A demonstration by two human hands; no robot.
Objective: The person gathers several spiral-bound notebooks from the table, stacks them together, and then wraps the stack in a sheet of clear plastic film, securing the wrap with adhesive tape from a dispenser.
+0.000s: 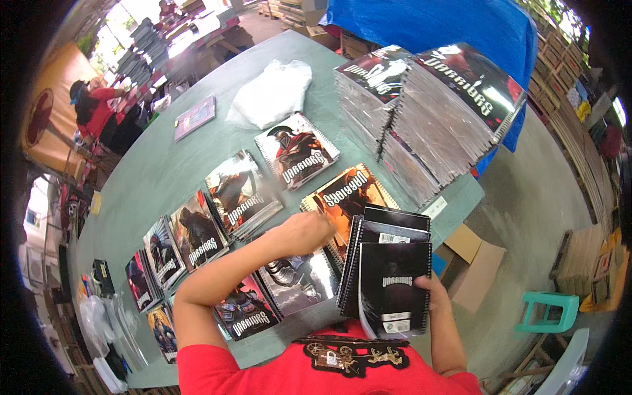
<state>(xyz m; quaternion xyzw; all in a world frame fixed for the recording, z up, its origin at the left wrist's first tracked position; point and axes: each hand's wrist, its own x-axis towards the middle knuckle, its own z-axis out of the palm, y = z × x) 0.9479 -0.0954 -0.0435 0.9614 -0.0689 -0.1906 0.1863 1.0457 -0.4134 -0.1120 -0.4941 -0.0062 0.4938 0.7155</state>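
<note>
My right hand [433,291] grips the right edge of a fanned batch of black spiral notebooks [396,276], held up near my chest with their back covers showing. Closed, with its fingers curled, my left hand [312,232] is over the left part of an orange-covered spiral notebook [352,191]; what its fingers hold, if anything, is hidden. Below my left forearm lie a grey-covered notebook [303,283] and a red and dark one [247,309]. Farther off sit a pile with a hooded figure [199,230], a pale-covered pile [242,194] and a helmeted-warrior notebook [296,150].
Tall notebook stacks [454,115] stand at the green table's [217,138] far right. A crumpled white plastic bag [273,92] and a purple booklet [195,118] lie toward the back. On the floor at right are an opened cardboard box [479,273] and a green stool [546,311]. Another person [105,108] works far left.
</note>
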